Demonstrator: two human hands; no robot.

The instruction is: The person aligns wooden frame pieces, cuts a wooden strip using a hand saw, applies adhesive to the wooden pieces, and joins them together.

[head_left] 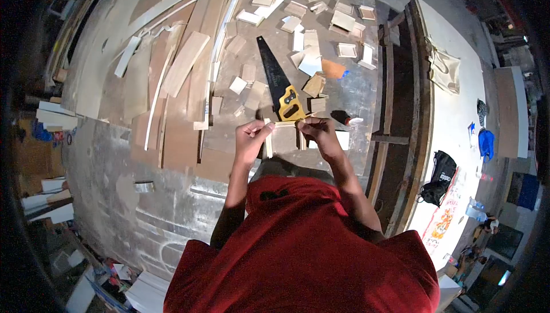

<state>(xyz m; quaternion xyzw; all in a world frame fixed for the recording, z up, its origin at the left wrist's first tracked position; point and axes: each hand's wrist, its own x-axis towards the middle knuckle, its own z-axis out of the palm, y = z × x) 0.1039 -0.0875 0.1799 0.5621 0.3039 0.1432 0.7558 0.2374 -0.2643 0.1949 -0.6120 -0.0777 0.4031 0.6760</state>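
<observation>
In the head view, my left hand [252, 136] and my right hand [322, 135] pinch the two upper corners of a small wooden box [285, 139] with thin strips along its edges. Both hands are closed, thumbs on the near side. Just beyond the box lies a handsaw [277, 81] with a black blade and a yellow and black handle, its handle end close to my right thumb. A dark object with a pale end [346, 119] rests to the right of my right hand. My fingers hide the box's corners.
Several small wooden boxes [342, 22] and offcuts are scattered at the back. Long boards [187, 63] and white strips lie to the left. On the right, a pale-topped bench [452, 118] holds a black bag [440, 176] and a cloth bag [444, 71]. A tape roll [144, 187] sits at lower left.
</observation>
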